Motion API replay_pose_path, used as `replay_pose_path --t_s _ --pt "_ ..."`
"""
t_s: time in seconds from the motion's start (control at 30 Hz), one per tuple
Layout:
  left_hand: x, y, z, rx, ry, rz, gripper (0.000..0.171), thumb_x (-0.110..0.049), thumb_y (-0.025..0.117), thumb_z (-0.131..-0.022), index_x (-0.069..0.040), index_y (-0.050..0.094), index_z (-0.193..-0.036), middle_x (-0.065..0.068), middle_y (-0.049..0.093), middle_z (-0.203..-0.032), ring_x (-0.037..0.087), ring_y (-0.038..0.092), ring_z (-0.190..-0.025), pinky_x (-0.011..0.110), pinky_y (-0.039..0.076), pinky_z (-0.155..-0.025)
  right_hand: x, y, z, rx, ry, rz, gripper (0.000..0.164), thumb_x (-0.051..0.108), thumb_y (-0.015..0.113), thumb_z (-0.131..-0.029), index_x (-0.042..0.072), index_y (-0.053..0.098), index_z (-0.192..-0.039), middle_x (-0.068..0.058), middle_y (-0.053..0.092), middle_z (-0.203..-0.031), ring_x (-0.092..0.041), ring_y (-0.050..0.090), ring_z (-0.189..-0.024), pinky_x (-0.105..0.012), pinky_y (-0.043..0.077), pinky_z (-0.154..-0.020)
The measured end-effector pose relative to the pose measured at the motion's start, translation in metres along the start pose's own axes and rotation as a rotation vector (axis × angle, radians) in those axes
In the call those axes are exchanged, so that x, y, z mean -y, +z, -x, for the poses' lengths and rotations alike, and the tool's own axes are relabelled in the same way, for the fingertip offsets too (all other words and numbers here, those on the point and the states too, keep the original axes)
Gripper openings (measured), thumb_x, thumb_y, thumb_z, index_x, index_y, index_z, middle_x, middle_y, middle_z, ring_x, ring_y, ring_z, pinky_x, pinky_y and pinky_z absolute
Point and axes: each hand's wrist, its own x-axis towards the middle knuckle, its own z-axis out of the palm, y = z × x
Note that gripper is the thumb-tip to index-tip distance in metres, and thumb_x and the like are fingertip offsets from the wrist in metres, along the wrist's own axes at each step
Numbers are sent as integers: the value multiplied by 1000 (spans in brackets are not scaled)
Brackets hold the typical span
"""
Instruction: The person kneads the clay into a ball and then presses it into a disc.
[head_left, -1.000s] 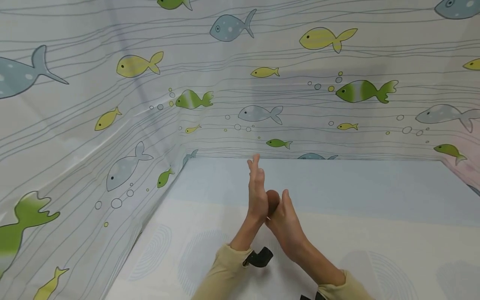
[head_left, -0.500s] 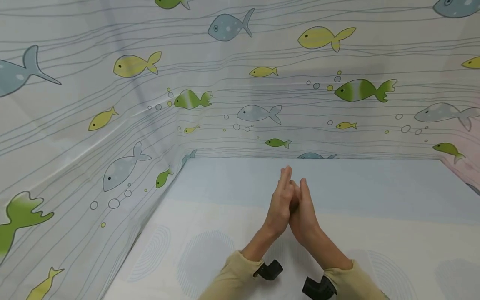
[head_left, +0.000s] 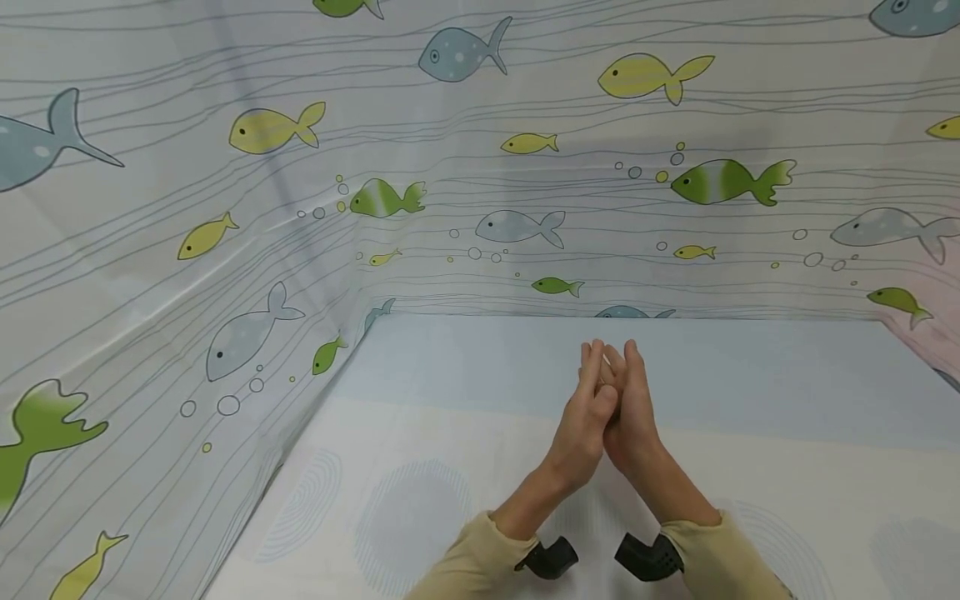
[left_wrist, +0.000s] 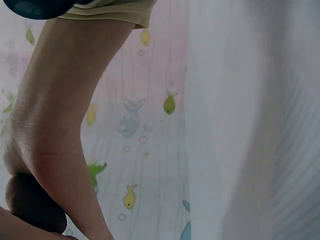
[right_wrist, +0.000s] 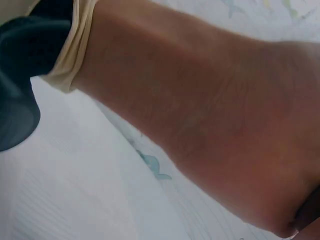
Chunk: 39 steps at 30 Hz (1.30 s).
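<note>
My left hand (head_left: 583, 429) and right hand (head_left: 636, 421) are pressed palm to palm above the table, fingers pointing away from me and mostly straight. Between the palms sits a smooth, rounded brown lump (left_wrist: 36, 204), dark in the left wrist view and largely hidden by the hands in the head view. A small part of the lump (right_wrist: 309, 212) shows at the lower right corner of the right wrist view. The right thumb stands up straight, apart from the left hand.
The table (head_left: 465, 375) carries a white and pale blue cover with circle patterns. Behind and to the left rise white sheets (head_left: 420, 125) printed with fish. Black wrist cameras (head_left: 551, 558) jut inward from both beige sleeves (head_left: 480, 554).
Both hands have moved to the right together and come closer, the left hand sliding back against the right. The brown lump, visible between the palms earlier, is now mostly covered.
</note>
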Motion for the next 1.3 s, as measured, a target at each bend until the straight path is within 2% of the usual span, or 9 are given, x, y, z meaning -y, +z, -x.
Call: replay_pose_path --t_s 0.13,0.27,0.4,0.6,0.77,1.0,1.13,1.23,1.3 --pt "-6 1 1 6 -10 -3 75 -67 15 -99 -26 -4 -159 -12 -8 -164 10 -11 -150 52 3 -121 0 -2 -1 -2 -13 -23 85 64 24 -101 14 -12 -159 1 1 -167 -10 11 -152 -31 6 -122" --pt "-10 0 1 -22 -22 -15 76 -67 15 -99 -24 -4 -159 -10 -9 -164 12 -10 -151 54 4 -121 -4 -5 -2 -3 9 -27 85 64 24 -101 14 -12 -159 0 3 -167 -14 13 -152 -34 8 -123" --pt "-9 0 0 -88 -57 -2 74 -63 18 -100 -22 1 -160 -10 -5 -164 10 -7 -151 52 4 -121 -13 -5 -3 4 35 23 83 65 23 -101 16 -13 -159 2 4 -167 -17 13 -152 -37 8 -123" --pt "0 -6 -4 -207 -119 109 73 -58 23 -102 -21 -2 -160 -11 3 -164 2 7 -149 41 9 -122 -25 2 -1 28 -8 172 79 60 22 -103 14 -7 -160 2 -4 -166 -16 -2 -152 -43 3 -123" --pt "7 -10 -8 -284 -158 141 74 -57 28 -101 -23 -4 -159 -8 7 -165 10 13 -150 47 11 -121 -26 10 4 44 -38 214 78 59 20 -103 12 -6 -159 -1 -5 -166 -21 -4 -152 -48 2 -122" --pt "18 -30 -14 -391 -200 189 69 -50 21 -104 -16 -1 -160 3 6 -166 21 9 -152 53 7 -121 -25 24 17 160 -91 263 76 58 12 -104 11 -12 -158 -6 -9 -166 -25 -8 -152 -54 2 -121" --pt "19 -43 -17 -435 -207 195 68 -49 20 -105 -15 0 -160 3 5 -166 20 5 -152 55 4 -120 -25 32 24 229 -98 253 74 56 10 -105 10 -16 -157 -7 -12 -165 -26 -8 -152 -54 3 -121" --pt "17 -50 -19 -458 -200 185 68 -49 20 -105 -15 1 -160 2 7 -166 19 6 -152 53 5 -121 -25 38 28 261 -94 230 73 54 10 -105 10 -20 -156 -7 -13 -165 -26 -9 -152 -52 3 -121" --pt "16 -54 -19 -473 -193 178 68 -49 21 -105 -15 1 -160 1 9 -165 18 8 -152 52 6 -121 -25 41 30 271 -95 215 73 53 10 -106 11 -22 -155 -10 -9 -165 -25 -10 -151 -51 4 -121"
